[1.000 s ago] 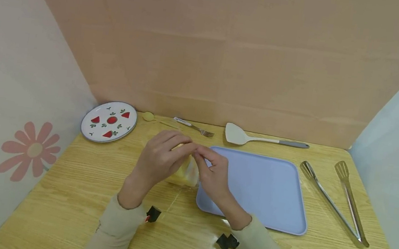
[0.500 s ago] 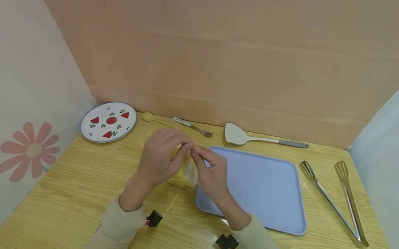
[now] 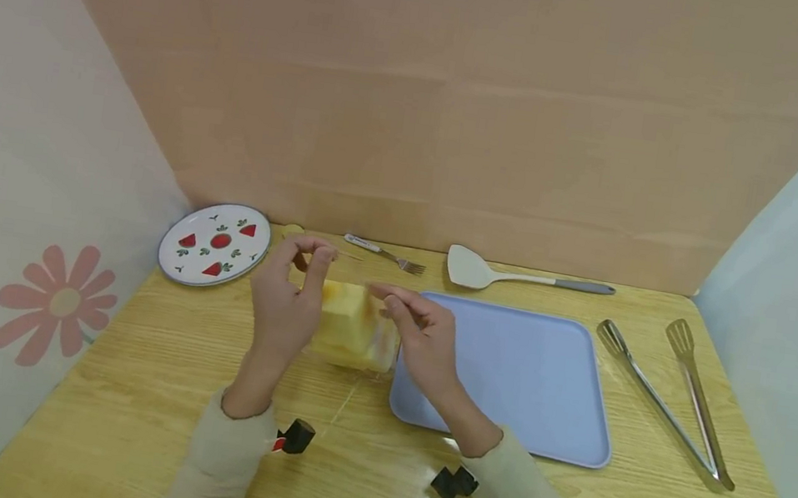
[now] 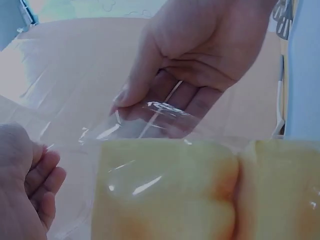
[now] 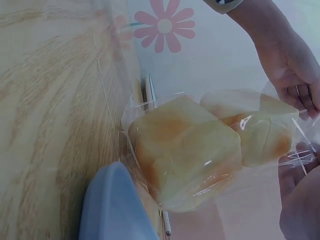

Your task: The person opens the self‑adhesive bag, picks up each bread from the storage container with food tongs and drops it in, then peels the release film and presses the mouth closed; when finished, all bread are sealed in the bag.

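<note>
A clear plastic bag with pale yellow, brown-tinged blocks of bread in it stands left of the blue tray. My right hand pinches the bag's upper film between thumb and fingers, plain in the left wrist view. My left hand is raised left of the bread, thumb and index fingertips together. Film seems to stretch to those fingertips in the left wrist view, where the left hand shows at the left edge. In the right wrist view the bread sits inside the transparent film, both hands at its right end.
A blue tray lies to the right, with metal tongs beyond it. Along the back are a white spatula, a fork and a partly hidden yellow spoon. A patterned plate lies back left.
My left hand has moved left, away from the right hand, where their fingertips were together before. More of the bread now shows between them. The right hand has hardly moved.
</note>
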Tool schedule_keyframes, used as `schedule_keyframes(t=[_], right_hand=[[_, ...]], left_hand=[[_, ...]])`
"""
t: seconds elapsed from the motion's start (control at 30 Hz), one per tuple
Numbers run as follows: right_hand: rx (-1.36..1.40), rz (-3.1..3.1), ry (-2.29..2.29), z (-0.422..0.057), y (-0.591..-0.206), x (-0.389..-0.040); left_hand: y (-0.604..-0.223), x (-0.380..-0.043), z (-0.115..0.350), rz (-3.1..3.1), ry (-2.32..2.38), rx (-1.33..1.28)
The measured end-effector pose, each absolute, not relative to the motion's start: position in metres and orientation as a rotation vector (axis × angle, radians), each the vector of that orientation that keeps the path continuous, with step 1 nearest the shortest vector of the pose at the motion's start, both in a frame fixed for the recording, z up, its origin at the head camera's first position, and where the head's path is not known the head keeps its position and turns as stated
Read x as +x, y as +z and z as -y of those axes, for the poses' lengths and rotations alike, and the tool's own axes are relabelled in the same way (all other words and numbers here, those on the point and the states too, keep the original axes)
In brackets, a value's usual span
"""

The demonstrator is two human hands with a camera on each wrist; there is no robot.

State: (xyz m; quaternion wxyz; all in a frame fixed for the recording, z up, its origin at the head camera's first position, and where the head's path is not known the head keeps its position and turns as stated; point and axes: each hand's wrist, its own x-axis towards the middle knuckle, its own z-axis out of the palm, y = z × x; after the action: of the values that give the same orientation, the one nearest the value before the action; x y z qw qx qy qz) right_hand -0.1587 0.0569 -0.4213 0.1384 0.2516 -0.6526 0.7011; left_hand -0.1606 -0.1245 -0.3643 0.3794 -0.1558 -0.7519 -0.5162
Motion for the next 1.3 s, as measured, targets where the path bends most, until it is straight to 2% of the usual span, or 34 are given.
schedule_keyframes(t=[0.33,0.77,1.03,1.3], right_hand=[[0.642,1.782,2.144,-0.058,-0.425,-0.163],[0.532,1.723,2.227,-0.060,-0.423,-0.166],[0.495,1.697,2.261,-0.061,-0.423,-0.166],[0.448,1.681,2.275,-0.061,-0.423,-0.167]], left_hand=[[-0.352,-0.164,0.155,1.702,-1.524,-0.186],[-0.332,-0.157,0.221,1.111,-2.164,0.069],[-0.326,-0.145,0.267,0.690,-2.398,0.165],[-0.323,-0.135,0.295,0.307,-2.425,0.166]])
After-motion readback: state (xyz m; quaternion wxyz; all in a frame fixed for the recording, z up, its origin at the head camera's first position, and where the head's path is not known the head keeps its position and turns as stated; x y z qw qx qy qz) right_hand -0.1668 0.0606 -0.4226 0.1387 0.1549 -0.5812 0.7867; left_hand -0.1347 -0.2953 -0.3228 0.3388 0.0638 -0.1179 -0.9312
